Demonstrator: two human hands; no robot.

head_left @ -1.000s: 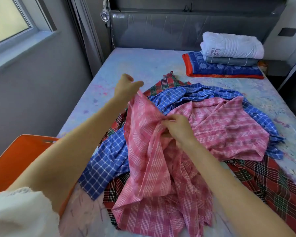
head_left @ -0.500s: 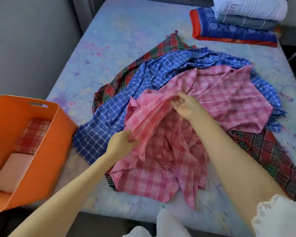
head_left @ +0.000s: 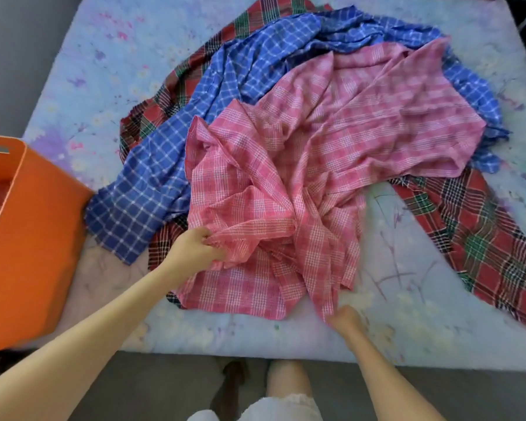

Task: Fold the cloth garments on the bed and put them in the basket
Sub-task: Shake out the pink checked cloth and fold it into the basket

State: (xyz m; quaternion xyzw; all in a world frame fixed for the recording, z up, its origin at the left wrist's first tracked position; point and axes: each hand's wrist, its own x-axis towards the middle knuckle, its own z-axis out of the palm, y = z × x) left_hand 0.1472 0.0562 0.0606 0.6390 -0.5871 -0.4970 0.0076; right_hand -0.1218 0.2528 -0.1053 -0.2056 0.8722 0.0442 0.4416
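3 loose plaid garments, 1 basket, 2 hands in frame.

Garments on the bed point(head_left: 82, 71), piled centre frame: 1 pink plaid garment point(head_left: 331, 147) on top, 1 blue plaid garment point(head_left: 170, 165) under it running from upper centre to centre left, 1 red-green tartan garment point(head_left: 483, 238) at the bottom, showing at lower right and along the upper-left edge of the pile. 1 orange basket point(head_left: 28, 238) at the left edge; at least 1 red plaid piece inside, count otherwise unreadable. Hands: 1 left hand point(head_left: 195, 247) lower centre-left, 1 right hand point(head_left: 346, 322) lower centre, both gripping the pink one.
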